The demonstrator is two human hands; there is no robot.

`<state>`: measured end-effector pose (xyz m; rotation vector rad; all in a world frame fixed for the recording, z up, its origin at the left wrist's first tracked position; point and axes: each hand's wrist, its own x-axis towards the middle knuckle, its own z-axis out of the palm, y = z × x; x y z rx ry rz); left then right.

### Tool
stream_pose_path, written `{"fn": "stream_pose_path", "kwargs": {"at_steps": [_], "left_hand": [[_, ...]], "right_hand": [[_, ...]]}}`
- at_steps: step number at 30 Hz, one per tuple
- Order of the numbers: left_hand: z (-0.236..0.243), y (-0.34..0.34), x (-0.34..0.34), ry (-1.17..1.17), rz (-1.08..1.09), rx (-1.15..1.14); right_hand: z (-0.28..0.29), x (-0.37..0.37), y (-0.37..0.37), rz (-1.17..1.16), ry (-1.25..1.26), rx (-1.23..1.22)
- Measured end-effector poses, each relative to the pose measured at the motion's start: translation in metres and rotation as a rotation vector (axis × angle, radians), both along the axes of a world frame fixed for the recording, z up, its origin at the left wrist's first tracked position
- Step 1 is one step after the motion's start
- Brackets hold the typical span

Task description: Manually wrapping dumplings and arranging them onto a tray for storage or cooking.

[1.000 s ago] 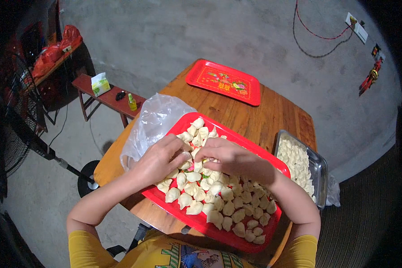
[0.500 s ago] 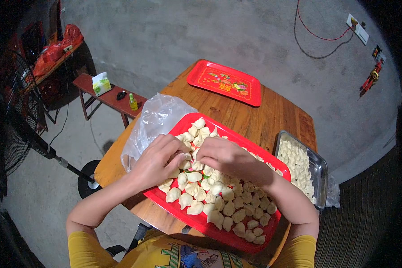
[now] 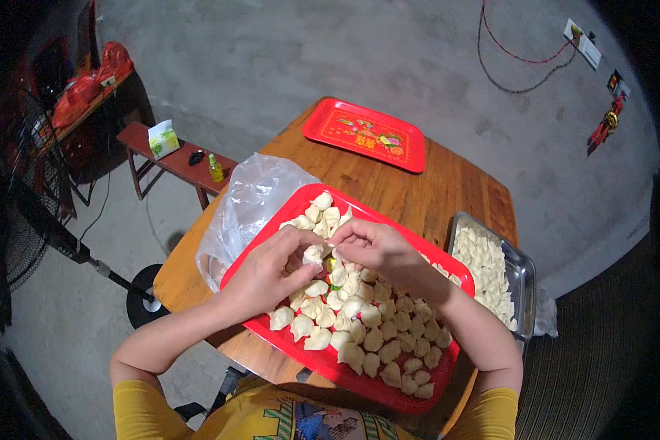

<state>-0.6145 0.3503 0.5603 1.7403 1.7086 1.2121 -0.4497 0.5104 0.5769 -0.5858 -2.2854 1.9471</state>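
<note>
A large red tray (image 3: pixel 411 229) lies across the table under both hands, covered with many pale folded dumplings (image 3: pixel 318 338). My left hand (image 3: pixel 268 265) is curled over the tray's left half, closed around a dumpling (image 3: pixel 313 254) between thumb and fingers. Close against its fingertips, my right hand (image 3: pixel 370 249) is pinched, with a small pale bit at its fingertips. Whether that bit belongs to the same dumpling I cannot tell. My right forearm hides some dumplings and throws a shadow on the tray's near right part.
The wooden table (image 3: pixel 293 165) also carries a flowered red tray (image 3: pixel 367 136) at the back, a clear plastic bag (image 3: pixel 249 205) at left, and a metal tray (image 3: pixel 522 282) of pale dumplings at right. A bench (image 3: pixel 187 163) and standing fan (image 3: pixel 29 169) are at left.
My fingers have lifted slightly and come closer together. A dumpling now shows in my left hand, and my right fingertips have drawn up beside it.
</note>
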Motion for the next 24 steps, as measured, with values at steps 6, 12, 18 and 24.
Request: {"fn": "stream_pose_path", "kwargs": {"at_steps": [6,12,18,24], "left_hand": [[0.007,0.011,0.003,0.033,-0.103,-0.254],[-0.002,0.027,0.005,0.271,-0.191,-0.119],[-0.002,0.036,0.015,0.382,-0.197,-0.143],[-0.001,0.036,0.016,0.201,-0.130,-0.039]], "right_hand": [[-0.002,0.016,0.013,0.259,0.176,0.815],[-0.002,0.021,0.014,0.393,0.229,0.865],[-0.009,0.025,0.022,0.340,0.387,0.929],[0.009,0.027,0.025,0.045,-0.083,0.033]]}}
